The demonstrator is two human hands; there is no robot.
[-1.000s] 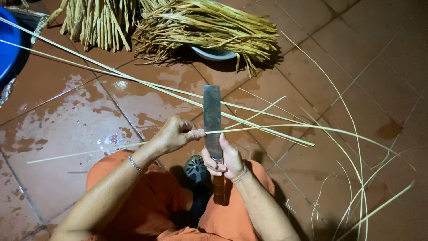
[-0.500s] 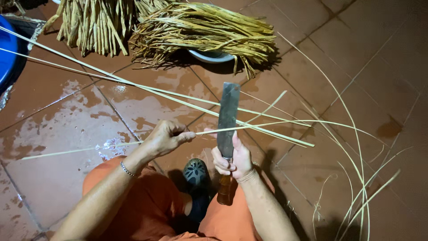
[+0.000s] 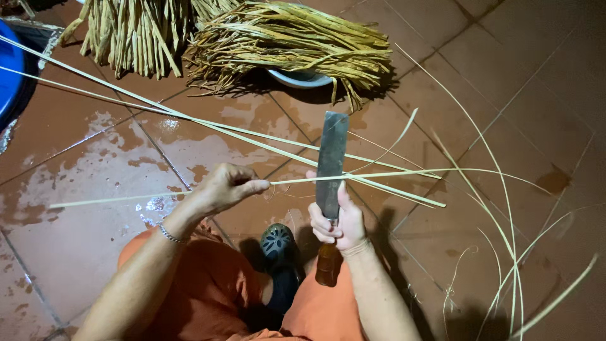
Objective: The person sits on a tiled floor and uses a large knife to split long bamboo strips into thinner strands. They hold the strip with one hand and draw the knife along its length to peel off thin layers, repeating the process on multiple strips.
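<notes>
Pale thin cane strip (image 3: 379,175), long and flat, runs left to right across my lap line, held taut between my two hands above the wet red-brown floor tiles (image 3: 76,252). My left hand (image 3: 224,188) is pinched closed on the strip's near-left part, thumb and forefinger pressed together on it. My right hand (image 3: 338,222) is wrapped tight around the brown wooden handle of the broad grey steel cleaver (image 3: 332,161), blade pointing away from me, upright; thumb appears to press the strip against the blade's flat.

Step in hand, as I judge it: shaving or thinning the strip against the edge.

Next move calls for steady strip tension, a constant blade angle, and my thumb kept off the edge.

Far side: bundle of dried yellow-brown fibres (image 3: 290,38) over a pale bowl (image 3: 302,77). Loose strips (image 3: 511,265) lie to the right.
</notes>
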